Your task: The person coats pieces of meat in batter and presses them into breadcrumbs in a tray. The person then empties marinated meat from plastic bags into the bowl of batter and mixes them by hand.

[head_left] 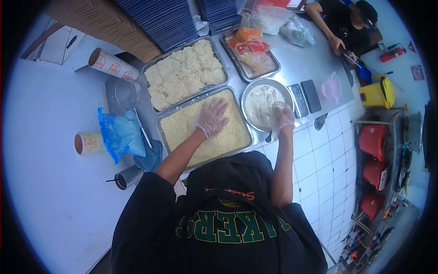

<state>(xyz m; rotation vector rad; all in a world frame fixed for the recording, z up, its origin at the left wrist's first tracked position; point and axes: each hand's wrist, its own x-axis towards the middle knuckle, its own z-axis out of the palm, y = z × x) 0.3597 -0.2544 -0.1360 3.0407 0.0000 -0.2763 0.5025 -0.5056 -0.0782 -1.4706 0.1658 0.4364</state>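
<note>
My left hand [213, 118], in a clear plastic glove, lies with fingers spread on the pale crumbs in a metal tray [175, 135]. My right hand [283, 117], also gloved, is at the right side of a round metal bowl [245, 101]. White liquid and pale coated pieces [266, 101] fill that bowl. The right fingers are bent together over its edge, and what they hold, if anything, is too small to make out. Behind the crumb tray, a second tray [224, 68] is full of crumb-coated pieces [185, 73].
A smaller tray [252, 76] with bagged food, a scale [299, 100], a dark flat box [311, 96] and a pink container [331, 87] stand on the steel table [296, 59]. Blue bag [125, 137] and metal cup [128, 177] are at left. Another person [349, 27] stands at back right.
</note>
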